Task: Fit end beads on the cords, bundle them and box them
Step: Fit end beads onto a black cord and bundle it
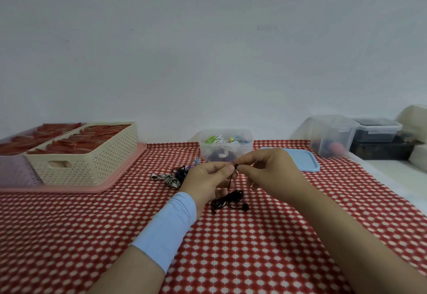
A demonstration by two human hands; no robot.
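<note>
Cord, one black, pinched at its tip by left hand and right hand.

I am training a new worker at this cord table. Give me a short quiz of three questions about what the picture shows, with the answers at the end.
1. True or false: the blue lid is closed on top of the clear tub.
2. What do the left hand and the right hand pinch between them?
A. black cord
B. green cord
C. a red packet
3. Fill in the missing word: the cream basket stands on a ___ tray.

Key:
1. False. The lid lies on the tablecloth to the right of the tub, which is open.
2. A.
3. Pink.
</note>
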